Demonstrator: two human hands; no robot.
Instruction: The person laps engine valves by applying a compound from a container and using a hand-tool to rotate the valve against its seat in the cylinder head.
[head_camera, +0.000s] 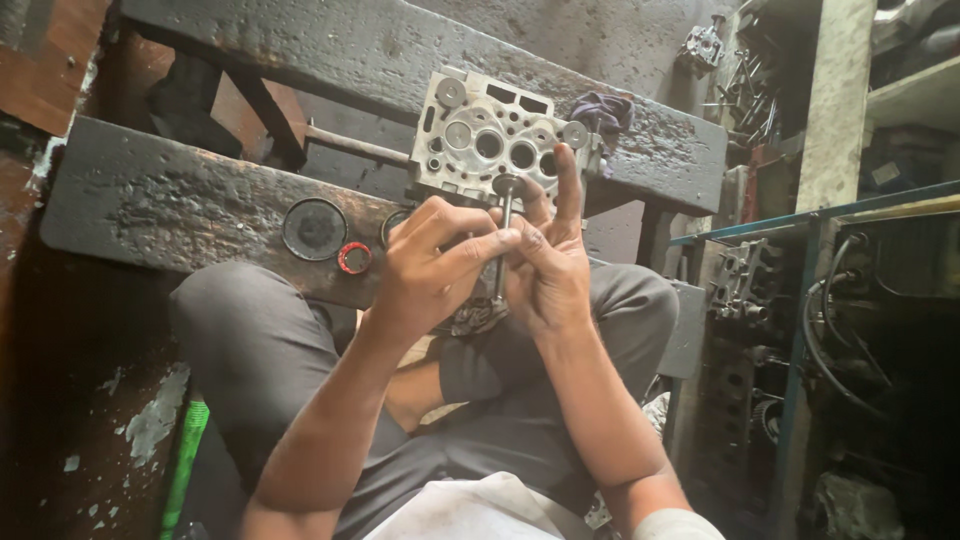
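I see my left hand and right hand pinched together on an engine valve, stem down, above my lap. Beyond it a grey cylinder head rests on a blackened, oil-caked wooden bench; cluttered parts shelves stand right.

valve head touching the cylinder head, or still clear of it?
Cannot tell. In the head view the valve, held by the left hand and right hand, overlaps the cylinder head; no gap or contact shows.

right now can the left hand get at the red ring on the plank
Probably yes: the red ring lies bare on the plank, just beside the left hand, with nothing between. But both hands hold the valve.
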